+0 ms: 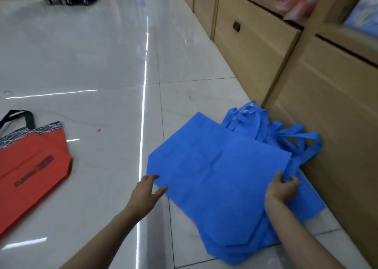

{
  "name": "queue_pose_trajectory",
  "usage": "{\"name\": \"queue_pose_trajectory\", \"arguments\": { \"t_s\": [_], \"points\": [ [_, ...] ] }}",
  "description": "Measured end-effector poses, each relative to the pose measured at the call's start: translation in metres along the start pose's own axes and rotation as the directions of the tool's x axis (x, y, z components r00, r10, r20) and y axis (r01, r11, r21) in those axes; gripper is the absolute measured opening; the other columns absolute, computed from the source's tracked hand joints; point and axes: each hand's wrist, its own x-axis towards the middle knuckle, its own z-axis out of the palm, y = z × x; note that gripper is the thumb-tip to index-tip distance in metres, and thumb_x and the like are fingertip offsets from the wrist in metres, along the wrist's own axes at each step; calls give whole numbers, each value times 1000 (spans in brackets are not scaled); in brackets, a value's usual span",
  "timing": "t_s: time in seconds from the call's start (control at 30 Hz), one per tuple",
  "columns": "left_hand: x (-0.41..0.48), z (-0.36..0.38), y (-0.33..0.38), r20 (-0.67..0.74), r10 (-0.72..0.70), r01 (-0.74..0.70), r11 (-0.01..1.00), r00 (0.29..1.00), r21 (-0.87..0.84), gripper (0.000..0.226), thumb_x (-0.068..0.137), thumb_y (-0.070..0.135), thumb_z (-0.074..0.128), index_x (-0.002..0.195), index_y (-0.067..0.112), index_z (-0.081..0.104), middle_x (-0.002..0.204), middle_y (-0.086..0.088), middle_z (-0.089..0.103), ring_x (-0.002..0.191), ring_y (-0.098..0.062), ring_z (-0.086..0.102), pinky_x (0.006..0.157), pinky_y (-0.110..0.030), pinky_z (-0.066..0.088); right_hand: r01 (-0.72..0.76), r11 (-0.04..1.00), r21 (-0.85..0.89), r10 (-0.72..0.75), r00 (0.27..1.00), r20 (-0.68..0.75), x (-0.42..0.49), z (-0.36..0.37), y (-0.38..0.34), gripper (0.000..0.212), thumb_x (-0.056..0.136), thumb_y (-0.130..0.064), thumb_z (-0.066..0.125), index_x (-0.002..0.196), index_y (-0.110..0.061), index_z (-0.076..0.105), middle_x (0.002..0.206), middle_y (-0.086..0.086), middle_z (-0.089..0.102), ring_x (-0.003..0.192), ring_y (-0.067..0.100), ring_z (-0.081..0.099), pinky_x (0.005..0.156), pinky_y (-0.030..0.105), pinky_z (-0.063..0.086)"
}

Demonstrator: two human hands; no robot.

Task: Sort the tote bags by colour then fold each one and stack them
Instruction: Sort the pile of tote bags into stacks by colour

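Right hand (283, 187) pinches the top blue non-woven tote bag (214, 166); left hand (148, 189), spread, grips nothing: one-sided pulling may skew the blue bags beneath (235, 254).

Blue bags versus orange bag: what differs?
The blue bags lie stacked by the cabinet; the orange bag lies alone, far left. The blue bags are plain; the orange bag has dark print and a black handle. The right hand grips the blue bags; none touches the orange bag. Both lie flat on the floor.
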Motion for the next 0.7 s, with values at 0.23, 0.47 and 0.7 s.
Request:
{"name": "queue_pose_trajectory", "arguments": {
  "t_s": [0.23, 0.47, 0.7],
  "points": [
    [88, 7, 14, -79, -148, 151, 988, 986, 30, 72, 84, 42, 64, 136, 0, 37, 135, -19, 43, 123, -36, 42, 100, -43, 36, -322, 923, -209, 285, 940, -187, 25, -39, 57, 85, 86, -54, 58, 137, 6, 27, 142, 27, 30, 128, 44, 32, 102, 57, 27],
    [142, 9, -1, 39, -271, 274, 954, 962, -119, 94, 57, 63, 74, 128, 10, 44, 130, -12, 34, 124, -34, 36, 103, -44, 36, -21, 986, 164, 9, 997, 76, 25, -25, 74, 68, 91, -29, 61, 146, -13, 24, 143, 4, 41, 124, 19, 45, 99, 35, 38],
    [149, 6, -16, -15, -319, 313, 938, 948, -152, 82, 58, 49, 84, 122, 14, 47, 119, -12, 36, 117, -34, 39, 99, -45, 39, 25, 964, 263, -116, 935, 336, 10, -2, 62, 40, 96, -20, 55, 133, -31, 42, 121, -17, 57, 105, 2, 55, 85, 29, 45]
  ]
}}
